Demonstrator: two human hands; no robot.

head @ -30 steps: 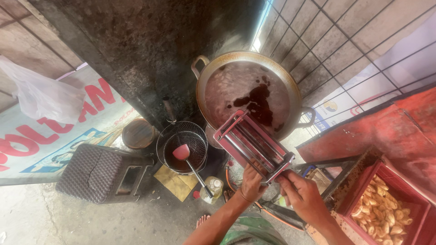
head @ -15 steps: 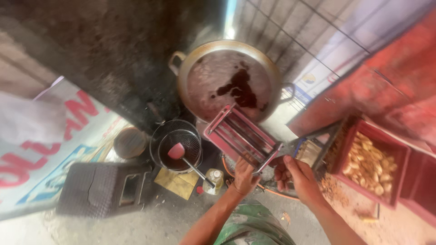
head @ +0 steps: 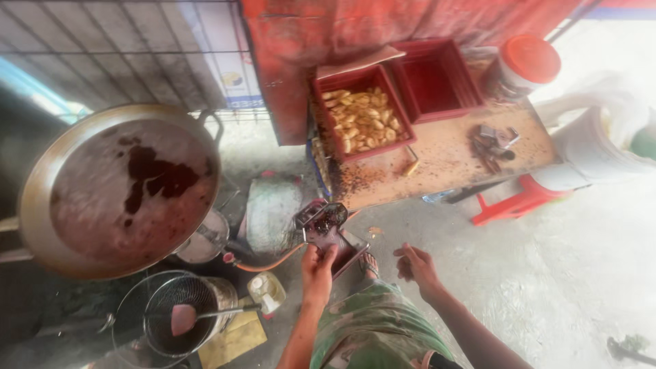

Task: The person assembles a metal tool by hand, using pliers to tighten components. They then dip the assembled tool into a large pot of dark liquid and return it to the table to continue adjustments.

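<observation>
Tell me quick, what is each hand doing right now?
Left hand: closed on the red metal press, holding it by its near end.
Right hand: open, holding nothing, hanging in the air beside the press.

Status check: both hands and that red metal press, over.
Left hand grips red metal press, held low beside the wok. Right hand free, open, apart from it. Nothing between hands and press.

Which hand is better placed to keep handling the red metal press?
Probably the left hand: it grips the red metal press. The right hand hangs apart, empty.
</observation>
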